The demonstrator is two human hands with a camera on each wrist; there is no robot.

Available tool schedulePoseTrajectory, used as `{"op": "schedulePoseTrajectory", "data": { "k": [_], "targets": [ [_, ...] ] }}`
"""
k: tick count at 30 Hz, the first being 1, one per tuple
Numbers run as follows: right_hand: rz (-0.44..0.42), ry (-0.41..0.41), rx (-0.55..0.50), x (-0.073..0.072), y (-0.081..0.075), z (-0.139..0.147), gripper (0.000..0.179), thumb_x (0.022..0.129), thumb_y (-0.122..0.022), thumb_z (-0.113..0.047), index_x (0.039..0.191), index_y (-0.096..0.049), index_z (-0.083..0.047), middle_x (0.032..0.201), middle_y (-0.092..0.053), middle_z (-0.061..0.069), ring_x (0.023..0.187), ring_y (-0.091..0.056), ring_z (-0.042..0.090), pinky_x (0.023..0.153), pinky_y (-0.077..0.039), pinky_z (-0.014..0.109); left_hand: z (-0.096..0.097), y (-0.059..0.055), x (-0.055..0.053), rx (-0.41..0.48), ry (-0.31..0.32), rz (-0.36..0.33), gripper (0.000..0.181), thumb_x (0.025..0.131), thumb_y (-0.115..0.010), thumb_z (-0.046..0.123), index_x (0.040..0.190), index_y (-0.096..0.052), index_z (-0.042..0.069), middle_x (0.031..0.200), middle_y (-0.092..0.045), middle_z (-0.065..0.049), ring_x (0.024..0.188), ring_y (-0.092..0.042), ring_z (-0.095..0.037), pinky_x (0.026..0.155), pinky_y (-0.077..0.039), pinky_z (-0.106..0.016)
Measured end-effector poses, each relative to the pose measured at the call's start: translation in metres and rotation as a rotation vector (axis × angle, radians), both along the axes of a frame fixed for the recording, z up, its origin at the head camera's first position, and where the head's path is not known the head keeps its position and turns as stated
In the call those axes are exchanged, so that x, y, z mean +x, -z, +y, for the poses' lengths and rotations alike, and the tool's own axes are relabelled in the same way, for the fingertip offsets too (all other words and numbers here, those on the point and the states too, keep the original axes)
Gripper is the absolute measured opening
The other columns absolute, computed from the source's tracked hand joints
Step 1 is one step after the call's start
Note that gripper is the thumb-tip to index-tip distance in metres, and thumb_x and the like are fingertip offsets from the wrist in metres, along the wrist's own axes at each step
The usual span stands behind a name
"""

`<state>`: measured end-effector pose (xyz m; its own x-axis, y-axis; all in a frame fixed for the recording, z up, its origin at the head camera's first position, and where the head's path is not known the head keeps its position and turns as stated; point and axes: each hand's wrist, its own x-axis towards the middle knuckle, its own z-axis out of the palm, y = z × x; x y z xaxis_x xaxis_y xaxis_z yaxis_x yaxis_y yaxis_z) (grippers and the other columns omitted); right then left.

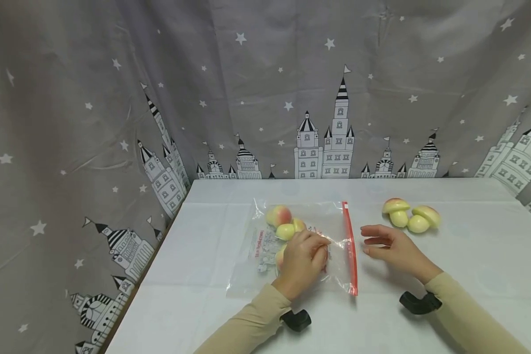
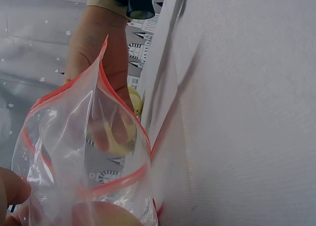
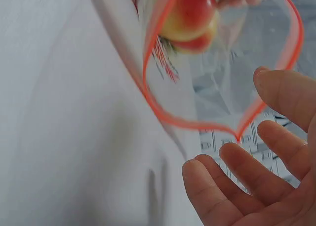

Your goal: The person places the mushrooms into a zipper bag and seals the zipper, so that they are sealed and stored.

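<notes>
A clear zip bag with a red zip edge lies on the table, its mouth facing right. Inside it are several yellow mushroom models with reddish caps. My left hand pinches the upper film of the bag, and the left wrist view shows the bag's mouth gaping. Just right of that mouth is my right hand, apart from the bag, with fingers spread and nothing held. In the right wrist view a red-and-yellow cap shows through the opening.
Two more mushroom models, one upright and one tilted, stand on the white table beyond my right hand. A grey curtain printed with castles and stars hangs behind and to the left.
</notes>
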<state>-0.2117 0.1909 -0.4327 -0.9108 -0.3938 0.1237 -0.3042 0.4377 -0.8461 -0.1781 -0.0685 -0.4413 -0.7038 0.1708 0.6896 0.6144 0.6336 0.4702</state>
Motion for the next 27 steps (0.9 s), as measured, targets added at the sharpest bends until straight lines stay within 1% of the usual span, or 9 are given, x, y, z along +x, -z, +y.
{"op": "schedulePoseTrajectory", "data": {
  "k": [5,10,14,16,18,20,21,24,27],
  "targets": [
    [0.014,0.062,0.030,0.000,-0.003,0.018,0.049,0.092,-0.073,-0.011,0.134,-0.058,0.008,0.136,-0.061,0.029,0.104,-0.070,0.004,0.083,-0.056,0.016,0.000,0.001,-0.001,0.006,0.005,-0.013,0.016,0.083,-0.066,0.005,0.091,-0.077,0.013,0.087,-0.070,0.000,0.082,-0.062,-0.016,0.073,-0.050,-0.024],
    [0.073,0.146,0.054,-0.004,-0.004,0.036,0.046,0.092,-0.073,-0.011,0.131,-0.060,0.009,0.131,-0.065,0.027,0.097,-0.066,-0.008,0.078,-0.054,0.013,-0.001,0.001,0.000,0.014,0.010,-0.017,0.015,0.083,-0.067,0.005,0.091,-0.077,0.012,0.087,-0.070,-0.001,0.082,-0.062,-0.016,0.073,-0.050,-0.025],
    [0.104,0.228,0.069,-0.009,-0.008,0.052,0.046,0.092,-0.073,-0.013,0.130,-0.061,0.008,0.117,-0.070,-0.013,0.093,-0.060,-0.018,0.075,-0.052,0.009,0.000,0.002,-0.001,0.015,0.008,-0.010,0.015,0.083,-0.066,0.004,0.090,-0.077,0.012,0.086,-0.070,0.000,0.081,-0.062,-0.016,0.073,-0.049,-0.025],
    [0.108,0.267,0.071,-0.011,-0.012,0.060,0.046,0.093,-0.072,-0.015,0.132,-0.060,0.008,0.109,-0.060,-0.033,0.091,-0.057,-0.021,0.073,-0.052,0.010,0.000,0.002,-0.001,0.015,0.006,-0.006,0.016,0.083,-0.066,0.004,0.090,-0.077,0.013,0.086,-0.070,0.000,0.081,-0.062,-0.015,0.073,-0.049,-0.025],
    [0.107,0.306,0.079,-0.012,-0.017,0.067,0.047,0.095,-0.071,-0.017,0.133,-0.059,0.007,0.104,-0.051,-0.042,0.089,-0.054,-0.024,0.071,-0.051,0.010,0.000,0.003,-0.001,0.013,0.004,0.001,0.016,0.082,-0.067,0.004,0.090,-0.077,0.013,0.086,-0.069,0.001,0.081,-0.062,-0.015,0.073,-0.049,-0.024],
    [0.110,0.355,0.107,-0.015,-0.023,0.073,0.048,0.096,-0.069,-0.022,0.135,-0.058,0.004,0.104,-0.052,-0.040,0.087,-0.051,-0.026,0.070,-0.049,0.009,0.000,0.003,-0.001,0.011,0.001,0.006,0.016,0.082,-0.067,0.004,0.090,-0.077,0.013,0.086,-0.069,0.001,0.081,-0.062,-0.015,0.073,-0.049,-0.024],
    [0.114,0.377,0.127,-0.016,-0.026,0.077,0.049,0.097,-0.068,-0.025,0.135,-0.058,0.003,0.107,-0.059,-0.032,0.087,-0.049,-0.027,0.069,-0.048,0.008,0.000,0.003,-0.001,0.010,0.002,0.007,0.016,0.082,-0.067,0.004,0.090,-0.077,0.013,0.086,-0.069,0.001,0.081,-0.062,-0.015,0.073,-0.049,-0.025],
    [0.127,0.435,0.185,-0.022,-0.030,0.086,0.050,0.099,-0.065,-0.030,0.137,-0.057,0.002,0.120,-0.071,0.004,0.085,-0.044,-0.029,0.068,-0.044,0.007,-0.001,0.002,-0.001,0.008,0.000,0.008,0.016,0.082,-0.067,0.004,0.090,-0.077,0.013,0.086,-0.069,0.001,0.081,-0.062,-0.015,0.073,-0.049,-0.025],
    [0.125,0.471,0.222,-0.029,-0.031,0.097,0.052,0.099,-0.062,-0.031,0.138,-0.056,0.003,0.136,-0.058,0.032,0.082,-0.039,-0.031,0.065,-0.044,0.007,-0.001,0.003,-0.001,0.004,0.003,0.012,0.016,0.082,-0.067,0.004,0.090,-0.077,0.013,0.086,-0.070,0.000,0.081,-0.062,-0.016,0.072,-0.049,-0.026]
  ]
}}
